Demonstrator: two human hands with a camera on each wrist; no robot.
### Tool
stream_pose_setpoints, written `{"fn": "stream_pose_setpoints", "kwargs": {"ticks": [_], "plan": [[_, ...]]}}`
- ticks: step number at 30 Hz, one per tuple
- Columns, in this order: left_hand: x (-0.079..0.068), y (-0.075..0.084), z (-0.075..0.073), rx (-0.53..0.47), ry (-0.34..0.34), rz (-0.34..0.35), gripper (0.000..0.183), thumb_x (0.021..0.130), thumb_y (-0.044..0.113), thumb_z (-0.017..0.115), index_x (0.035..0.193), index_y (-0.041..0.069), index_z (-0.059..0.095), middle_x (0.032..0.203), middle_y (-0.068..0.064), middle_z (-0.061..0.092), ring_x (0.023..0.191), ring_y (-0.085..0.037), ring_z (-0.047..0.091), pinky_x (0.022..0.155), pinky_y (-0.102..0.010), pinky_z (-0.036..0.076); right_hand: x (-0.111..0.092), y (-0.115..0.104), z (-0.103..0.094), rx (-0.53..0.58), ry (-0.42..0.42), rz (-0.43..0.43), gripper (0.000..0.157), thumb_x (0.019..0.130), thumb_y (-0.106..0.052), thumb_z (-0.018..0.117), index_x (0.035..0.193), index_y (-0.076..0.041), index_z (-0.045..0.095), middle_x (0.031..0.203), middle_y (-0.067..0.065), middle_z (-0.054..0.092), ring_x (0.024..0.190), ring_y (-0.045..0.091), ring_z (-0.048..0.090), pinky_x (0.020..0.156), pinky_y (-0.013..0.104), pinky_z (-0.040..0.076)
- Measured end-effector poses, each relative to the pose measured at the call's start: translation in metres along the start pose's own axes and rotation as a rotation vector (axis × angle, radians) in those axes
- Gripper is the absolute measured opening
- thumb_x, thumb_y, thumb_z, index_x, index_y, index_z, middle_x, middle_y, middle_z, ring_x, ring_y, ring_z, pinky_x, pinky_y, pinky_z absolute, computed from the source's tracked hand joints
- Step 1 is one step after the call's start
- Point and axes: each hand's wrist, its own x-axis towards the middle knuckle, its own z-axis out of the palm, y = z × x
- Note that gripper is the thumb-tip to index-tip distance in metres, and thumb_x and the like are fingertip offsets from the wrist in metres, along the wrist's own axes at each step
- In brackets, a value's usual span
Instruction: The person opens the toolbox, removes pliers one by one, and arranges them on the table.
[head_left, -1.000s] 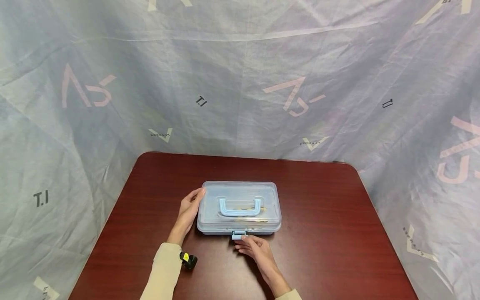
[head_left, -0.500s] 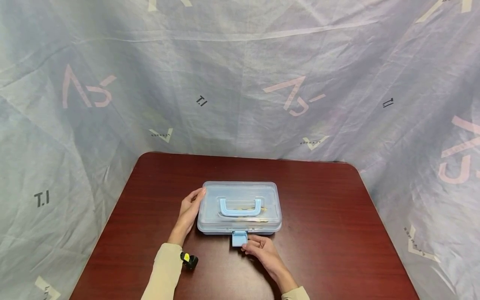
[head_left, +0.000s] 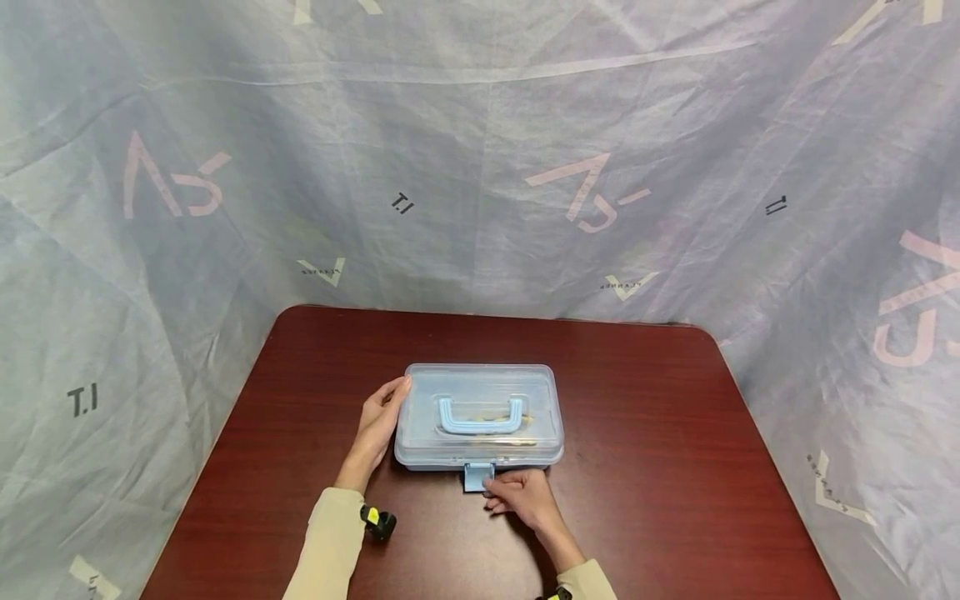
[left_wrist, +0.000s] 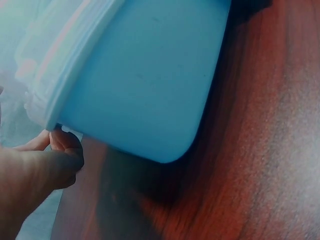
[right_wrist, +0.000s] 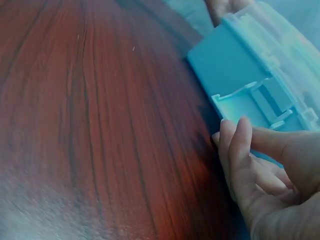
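Observation:
On the table sits a light-blue plastic storage box with a clear lid that is down, a blue carry handle lying across its top. Yellowish items show faintly through the lid. At the box's left side my left hand holds the lid's rim near the corner; the left wrist view shows its fingers curled against that rim. My right hand is at the front, its thumb and fingers pinching the right edge of the blue latch, which is unhooked and tilted outward. The right wrist view shows the latch's inner face.
The dark red wooden table has rounded back corners. Grey printed cloth hangs behind and on both sides. A black wrist camera sits on my left wrist, with a light sleeve behind it.
The latch has swung outward and down, so its flat face now shows. My right hand has shifted slightly to the right along with it. Left hand and box stay put.

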Motion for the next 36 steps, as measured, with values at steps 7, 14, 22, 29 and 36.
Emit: {"fn": "stream_pose_setpoints", "kwargs": {"ticks": [7, 14, 22, 29, 36], "plan": [[0.010, -0.017, 0.000, -0.007, 0.021, 0.032, 0.065, 0.082, 0.058, 0.064, 0.130, 0.015, 0.055, 0.128, -0.004, 0.053, 0.110, -0.017, 0.049, 0.088, -0.027, 0.043, 0.003, -0.001, 0.003, -0.066, 0.056, 0.093, 0.034, 0.087, -0.017, 0.070, 0.083, 0.017, 0.067, 0.072, 0.025, 0.067, 0.057, 0.025, 0.067, 0.054, 0.037, 0.055], [0.009, -0.016, -0.001, -0.007, 0.015, 0.012, 0.063, 0.084, 0.056, 0.063, 0.130, 0.015, 0.055, 0.129, -0.004, 0.053, 0.111, -0.017, 0.048, 0.088, -0.026, 0.043, 0.000, -0.004, 0.000, -0.082, 0.042, 0.106, 0.038, 0.087, -0.023, 0.070, 0.089, 0.015, 0.067, 0.074, 0.022, 0.069, 0.060, 0.026, 0.068, 0.056, 0.037, 0.056], [-0.002, 0.001, -0.001, 0.009, -0.010, 0.002, 0.054, 0.091, 0.045, 0.060, 0.133, 0.011, 0.052, 0.131, -0.007, 0.052, 0.111, -0.017, 0.049, 0.086, -0.025, 0.044, -0.018, -0.015, -0.026, -0.175, 0.056, 0.090, 0.040, 0.088, -0.027, 0.069, 0.100, 0.010, 0.065, 0.088, 0.022, 0.070, 0.069, 0.033, 0.068, 0.060, 0.042, 0.056], [-0.009, 0.011, 0.002, 0.031, -0.008, 0.010, 0.054, 0.092, 0.044, 0.059, 0.133, 0.010, 0.052, 0.131, -0.007, 0.052, 0.110, -0.017, 0.049, 0.087, -0.025, 0.043, -0.029, -0.023, -0.059, -0.359, 0.242, 0.027, 0.040, 0.080, -0.029, 0.077, 0.094, 0.006, 0.063, 0.079, 0.016, 0.069, 0.067, 0.026, 0.067, 0.056, 0.033, 0.055], [0.005, -0.005, -0.002, 0.015, -0.015, -0.001, 0.055, 0.091, 0.046, 0.060, 0.133, 0.013, 0.052, 0.132, -0.006, 0.051, 0.113, -0.018, 0.048, 0.090, -0.028, 0.042, -0.027, -0.031, -0.076, -0.521, 0.351, -0.210, 0.065, 0.071, -0.028, 0.085, 0.123, -0.004, 0.055, 0.111, 0.013, 0.063, 0.098, 0.027, 0.062, 0.081, 0.035, 0.052]]}}
